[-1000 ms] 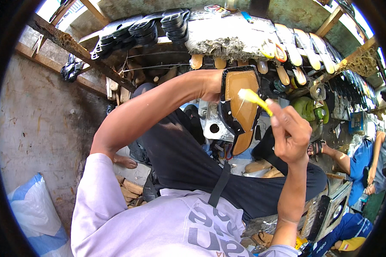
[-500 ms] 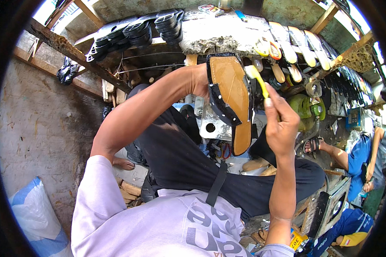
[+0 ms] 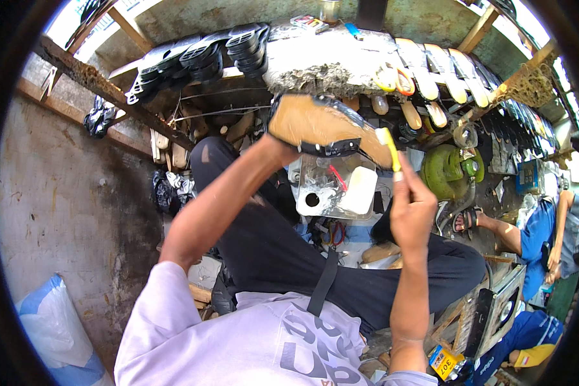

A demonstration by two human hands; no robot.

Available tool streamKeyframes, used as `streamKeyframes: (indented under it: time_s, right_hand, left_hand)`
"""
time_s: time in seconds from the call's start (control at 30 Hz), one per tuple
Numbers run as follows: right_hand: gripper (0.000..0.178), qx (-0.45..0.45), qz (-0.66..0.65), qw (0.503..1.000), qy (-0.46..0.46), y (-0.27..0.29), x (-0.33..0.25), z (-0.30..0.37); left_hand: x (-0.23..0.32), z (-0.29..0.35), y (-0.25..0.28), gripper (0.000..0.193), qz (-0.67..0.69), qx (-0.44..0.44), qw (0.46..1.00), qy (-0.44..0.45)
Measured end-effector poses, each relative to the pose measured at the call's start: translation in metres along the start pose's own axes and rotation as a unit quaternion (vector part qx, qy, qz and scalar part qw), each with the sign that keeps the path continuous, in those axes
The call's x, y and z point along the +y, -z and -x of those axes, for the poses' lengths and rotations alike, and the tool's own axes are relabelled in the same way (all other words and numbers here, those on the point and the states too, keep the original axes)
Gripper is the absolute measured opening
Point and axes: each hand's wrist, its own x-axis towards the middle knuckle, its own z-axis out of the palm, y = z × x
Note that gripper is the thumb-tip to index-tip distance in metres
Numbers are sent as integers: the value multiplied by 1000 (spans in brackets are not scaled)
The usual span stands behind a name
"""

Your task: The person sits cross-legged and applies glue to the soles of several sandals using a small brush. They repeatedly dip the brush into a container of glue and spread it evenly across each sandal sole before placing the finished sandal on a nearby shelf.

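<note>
My left hand (image 3: 280, 149) grips a sandal (image 3: 321, 122) with a tan insole and black straps with white spots. It is held up in front of me, lying almost crosswise, slightly blurred by motion. Most of my left fingers are hidden behind it. Pinched in my right hand (image 3: 413, 202) is a yellow toothbrush (image 3: 394, 153), its white bristle end upright beside the sandal's right end. Whether the bristles touch the sandal I cannot tell. Below the sandal is a clear plastic tub (image 3: 304, 209) with a white block (image 3: 363, 190) and a thin red item (image 3: 338, 178).
Stacks of black soles (image 3: 246, 50) and a row of tan soles (image 3: 419, 71) line the ledge ahead. Orange-handled scissors (image 3: 403, 82) hang at its edge. A green gas cylinder (image 3: 441, 174) stands to the right, near another seated person (image 3: 540, 238). A white-and-blue sack (image 3: 55, 328) leans at left.
The sandal has turned from upright to nearly crosswise and shifted left, uncovering more of the tub. My left forearm has lowered. The toothbrush has dropped slightly and stands more upright.
</note>
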Motion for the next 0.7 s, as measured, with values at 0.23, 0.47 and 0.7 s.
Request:
streamKeyframes:
  time_s: [0.23,0.47,0.7]
  right_hand:
    - [41,-156,-24,986,48,-45,-46,57]
    - [34,-3,45,999,10,-50,-4,35]
    - [41,-187,-83,970,132,-60,-36,87]
  left_hand:
    - [-63,35,-42,89,-35,237,960,-146]
    - [-74,72,-47,85,321,170,919,-151]
    - [-87,73,-47,78,56,244,960,-125]
